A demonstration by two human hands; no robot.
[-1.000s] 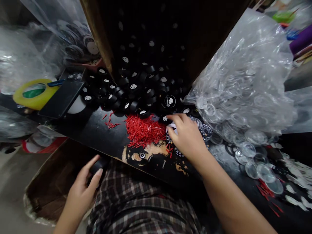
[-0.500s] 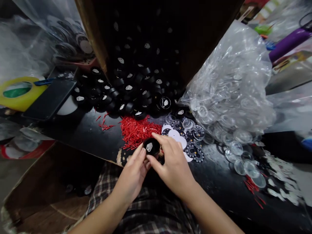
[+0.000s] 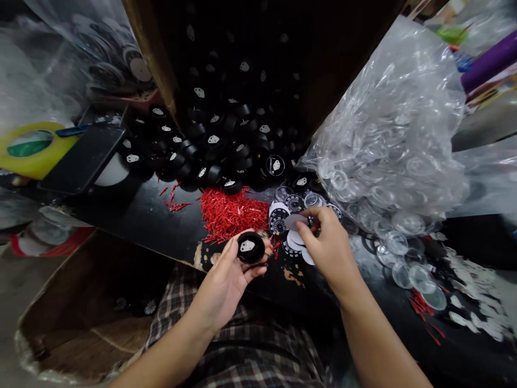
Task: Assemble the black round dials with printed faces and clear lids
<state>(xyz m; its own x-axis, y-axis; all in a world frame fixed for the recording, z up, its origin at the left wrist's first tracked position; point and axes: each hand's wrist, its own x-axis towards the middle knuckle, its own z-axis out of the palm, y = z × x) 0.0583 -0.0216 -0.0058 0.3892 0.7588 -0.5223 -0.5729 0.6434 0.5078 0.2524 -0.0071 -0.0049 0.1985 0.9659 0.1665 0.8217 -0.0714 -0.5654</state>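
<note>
My left hand point(image 3: 226, 283) is closed round a round black case point(image 3: 251, 249) with a white metal piece inside, its open face turned up. My right hand point(image 3: 329, 245) pinches a thin round disc point(image 3: 295, 221), its pale side showing, just above a loose pile of discs. Several of these are dial discs point(image 3: 278, 222) with black printed faces; others lie white side up. Left of the pile is a heap of small red pointers point(image 3: 232, 214), just beyond the case.
Many black cases point(image 3: 214, 140) fill a dark box at the back. A plastic bag of clear round covers point(image 3: 388, 161) spills at right, near white pieces point(image 3: 472, 302). A phone point(image 3: 84, 159) and yellow tape roll point(image 3: 32, 148) lie left; an open carton point(image 3: 81, 318) stands below.
My right hand has left the black case, moved right to the dial pile and taken a disc. My left hand still holds the case, now more exposed.
</note>
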